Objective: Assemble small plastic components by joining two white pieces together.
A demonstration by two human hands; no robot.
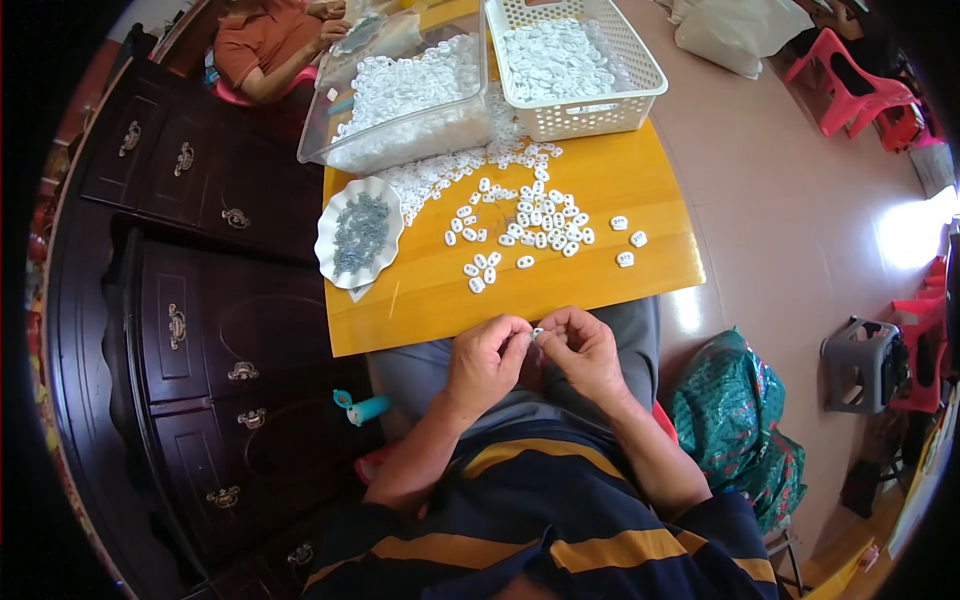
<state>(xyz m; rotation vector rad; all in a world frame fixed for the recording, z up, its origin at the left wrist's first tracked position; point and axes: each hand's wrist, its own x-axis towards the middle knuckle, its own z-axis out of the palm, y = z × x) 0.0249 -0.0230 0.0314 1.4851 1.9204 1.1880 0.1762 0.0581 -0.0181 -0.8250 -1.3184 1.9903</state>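
Observation:
Just off the near edge of the yellow wooden table, my left hand and my right hand meet above my lap. A small white plastic piece is pinched between the fingertips of both; most of it is hidden. Beyond them, many loose white oval pieces with dark holes lie scattered on the tabletop. Three white pieces sit apart toward the right. On the left stands a white scalloped dish holding a heap of small grey metal parts.
A clear plastic bin and a white perforated basket, both full of white pieces, stand at the table's far end. Dark drawers line the left. A green bag and a grey stool are at right. Another person sits far left.

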